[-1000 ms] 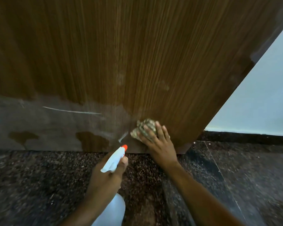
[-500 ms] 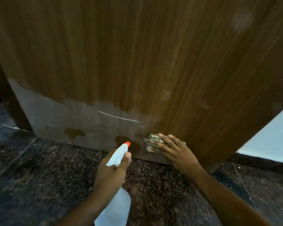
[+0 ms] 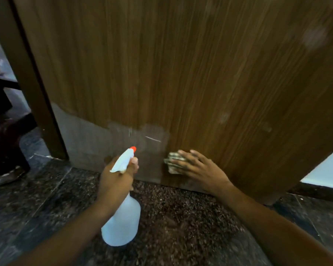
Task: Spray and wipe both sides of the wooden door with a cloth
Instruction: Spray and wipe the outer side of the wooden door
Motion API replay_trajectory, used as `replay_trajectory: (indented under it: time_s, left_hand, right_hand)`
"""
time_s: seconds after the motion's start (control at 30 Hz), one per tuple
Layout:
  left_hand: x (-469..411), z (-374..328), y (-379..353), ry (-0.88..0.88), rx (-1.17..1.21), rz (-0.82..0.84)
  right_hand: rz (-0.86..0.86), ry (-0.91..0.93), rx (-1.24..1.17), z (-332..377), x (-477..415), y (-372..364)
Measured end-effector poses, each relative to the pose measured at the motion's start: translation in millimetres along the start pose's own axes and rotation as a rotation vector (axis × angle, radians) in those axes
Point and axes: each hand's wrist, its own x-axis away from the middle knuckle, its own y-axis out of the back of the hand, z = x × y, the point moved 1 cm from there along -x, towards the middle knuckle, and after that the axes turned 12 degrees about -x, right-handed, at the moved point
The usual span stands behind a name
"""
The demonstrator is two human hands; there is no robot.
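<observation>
Spray bottle (image 3: 121,217) held off the floor, low centre of view, just short of the door's foot. Its long axis runs from the rounded base nearest the camera up to the trigger head; orange nozzle tip (image 3: 133,149) points away, at the lower face of the wooden door (image 3: 181,73). Left hand (image 3: 115,179) wrapped round the neck below the head, fingers curled tight, one fingertip lying up beside the head. Bottle body translucent white plastic, cylindrical with sloped shoulder; liquid level cannot be read through it. Cloth (image 3: 173,162) sits against the door near its bottom edge, right of the nozzle and apart from it: small crumpled wad, pale with a darker pattern. Right hand (image 3: 200,169) lies flat over it, fingers straight and spread, pressing it to the wood, most of the wad hidden under the palm. Door surface brown, fine vertical grain, slight sheen, a few pale smudges higher up. Lower left shows a dull grey band (image 3: 88,139) with ragged upper edge, marked by a thin white scratch (image 3: 152,139). Dark door frame (image 3: 27,83) at left. Floor (image 3: 181,217) dark speckled polished stone. Pale wall (image 3: 327,169) at far right above a dark skirting.
</observation>
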Motion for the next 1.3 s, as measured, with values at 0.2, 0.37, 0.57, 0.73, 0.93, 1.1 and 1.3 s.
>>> replay_trajectory:
  time_s: [0.2, 0.37, 0.57, 0.73, 0.93, 1.1, 1.3]
  left_hand:
    - [-35.0, 2.4, 57.9, -0.035, -0.046, -0.098]
    - [-49.9, 13.5, 87.6, -0.022, -0.066, -0.135]
    - [-56.7, 32.3, 120.2, 0.004, -0.032, -0.132]
    - [-65.7, 45.7, 143.1, -0.015, -0.008, -0.139]
    - [-73.6, 54.7, 165.5, 0.022, 0.044, -0.160]
    - [-76.6, 72.0, 183.4, 0.046, 0.036, -0.189]
    - [-83.9, 80.7, 192.6, 0.024, 0.094, -0.175]
  right_hand:
    - [-0.281, -0.348, -0.181, -20.5, -12.7, 47.3]
    - [-0.253, -0.164, -0.128, 17.6, -110.1, 67.6]
    - [-0.238, -0.059, -0.008, 22.3, -77.8, 35.5]
    - [-0.501, -0.287, -0.149, 17.9, -150.3, 90.3]
    - [-0.193, 0.116, 0.063, 62.8, -206.9, 71.5]
    - [-0.256, 0.118, 0.047, 47.5, -183.1, 72.7]
    - [-0.479, 0.035, -0.094, 62.5, -312.5, 148.7]
